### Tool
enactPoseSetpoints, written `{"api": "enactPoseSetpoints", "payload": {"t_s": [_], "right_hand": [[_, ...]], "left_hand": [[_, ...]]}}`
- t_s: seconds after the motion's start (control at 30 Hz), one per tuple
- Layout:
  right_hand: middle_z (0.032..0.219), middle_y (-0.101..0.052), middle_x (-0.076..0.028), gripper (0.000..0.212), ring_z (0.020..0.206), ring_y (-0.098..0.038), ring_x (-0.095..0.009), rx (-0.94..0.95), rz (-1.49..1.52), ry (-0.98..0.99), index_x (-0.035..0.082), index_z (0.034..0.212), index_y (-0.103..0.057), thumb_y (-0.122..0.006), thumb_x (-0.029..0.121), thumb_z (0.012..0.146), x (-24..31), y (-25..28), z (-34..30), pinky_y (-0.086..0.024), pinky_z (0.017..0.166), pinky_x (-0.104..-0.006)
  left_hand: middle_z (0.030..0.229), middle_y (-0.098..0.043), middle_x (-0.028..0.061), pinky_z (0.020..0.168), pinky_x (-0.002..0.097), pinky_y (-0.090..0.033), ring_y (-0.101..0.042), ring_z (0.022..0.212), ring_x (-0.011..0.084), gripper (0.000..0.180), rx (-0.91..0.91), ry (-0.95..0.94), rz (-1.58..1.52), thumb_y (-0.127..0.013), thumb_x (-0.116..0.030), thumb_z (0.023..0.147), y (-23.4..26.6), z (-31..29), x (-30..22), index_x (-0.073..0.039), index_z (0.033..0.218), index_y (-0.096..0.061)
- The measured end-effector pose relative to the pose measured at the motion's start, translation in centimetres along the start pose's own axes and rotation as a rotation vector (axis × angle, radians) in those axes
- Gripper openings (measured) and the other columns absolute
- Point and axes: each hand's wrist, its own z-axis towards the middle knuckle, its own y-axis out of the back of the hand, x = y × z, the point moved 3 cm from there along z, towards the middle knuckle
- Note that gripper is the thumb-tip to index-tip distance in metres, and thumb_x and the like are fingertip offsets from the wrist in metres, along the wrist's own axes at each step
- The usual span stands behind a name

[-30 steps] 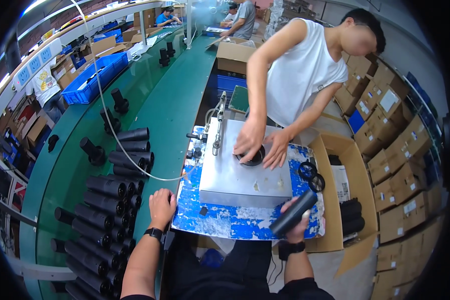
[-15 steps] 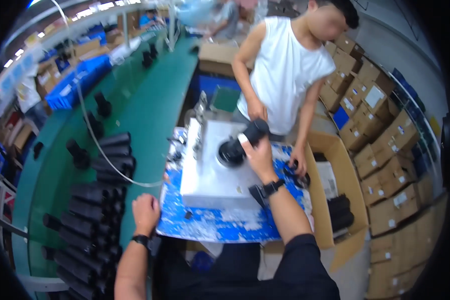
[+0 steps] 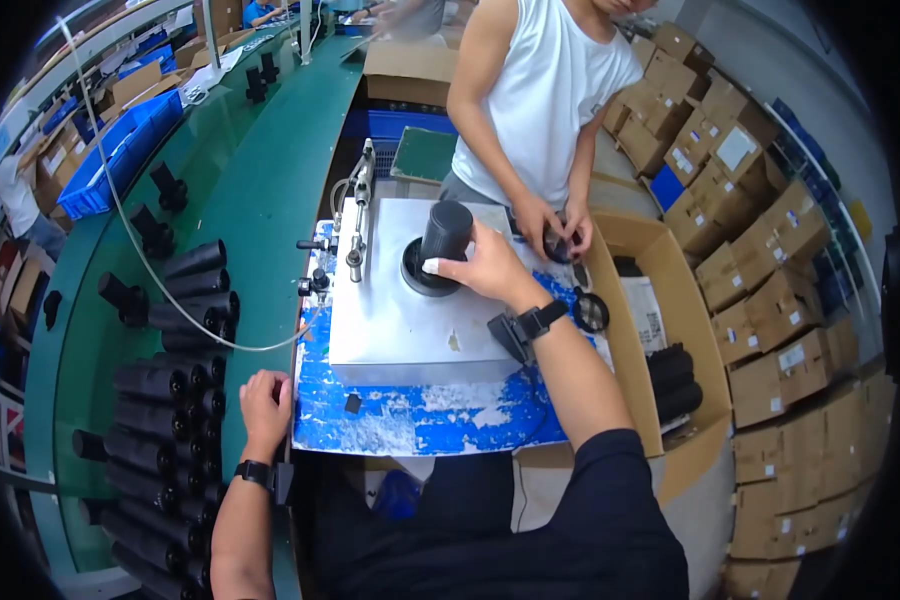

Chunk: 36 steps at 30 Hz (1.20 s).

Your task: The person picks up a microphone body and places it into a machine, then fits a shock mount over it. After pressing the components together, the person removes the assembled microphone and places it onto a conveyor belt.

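Note:
My right hand [image 3: 494,266] is wrapped round the side of a ribbed black cylinder [image 3: 449,227]. The cylinder stands slightly tilted, its lower end in or against a round black socket [image 3: 425,287] on top of a silver metal box [image 3: 400,345]; the exact contact is hidden. My left hand [image 3: 266,408] rests at the edge of the green table, fingers curled closed, with no object showing in them. A metal valve with fittings [image 3: 358,225] stands on the box's left side.
A co-worker's hands [image 3: 558,235] hold a small dark part across the box. A black ring [image 3: 590,311] lies on the worn blue board [image 3: 390,425]. Many black cylinders [image 3: 145,450] line the green table [image 3: 260,180]. An open carton [image 3: 715,400] stands to the right; a hose [image 3: 160,285] crosses left.
The black cylinder has gone from leaning right to nearly upright at the socket, my right hand turning with it. The co-worker's hands have come together on a part. My left hand stays curled.

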Motion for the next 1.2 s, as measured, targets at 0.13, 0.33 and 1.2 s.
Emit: {"api": "enactPoseSetpoints", "payload": {"t_s": [0.13,0.33,1.2], "right_hand": [[0.111,-0.076,-0.016,0.074,0.1,-0.074,-0.027,-0.153,-0.121,0.073,0.001,0.134,-0.059,-0.093,0.034,0.076,1.8,0.1,0.2,-0.057,0.087,-0.0381],[0.111,-0.075,-0.016,0.071,0.099,-0.074,-0.026,-0.136,-0.146,-0.014,0.003,0.133,-0.059,-0.092,0.035,0.078,1.5,1.7,0.5,-0.057,0.086,-0.0362],[0.114,-0.073,-0.024,0.068,0.107,-0.073,-0.042,-0.22,-0.121,0.123,0.001,0.13,-0.058,-0.088,0.036,0.08,2.3,0.5,-0.6,-0.057,0.093,-0.0462]], "left_hand": [[0.089,-0.06,0.0139,0.072,0.0367,-0.049,-0.06,0.079,0.0303,0.003,-0.039,-0.341,-0.118,-0.066,-0.001,0.092,2.4,2.9,-5.8,-0.002,0.095,-0.064],[0.101,-0.064,0.0142,0.088,0.0371,-0.051,-0.063,0.096,0.0321,0.015,-0.072,-0.221,-0.193,-0.059,-0.012,0.106,1.7,15.7,-9.1,0.002,0.108,-0.065],[0.135,-0.066,0.0256,0.105,0.0407,-0.05,-0.067,0.115,0.037,0.053,0.241,0.037,-0.106,-0.053,-0.027,0.11,-0.6,20.8,-5.6,-0.002,0.156,-0.045]]}}
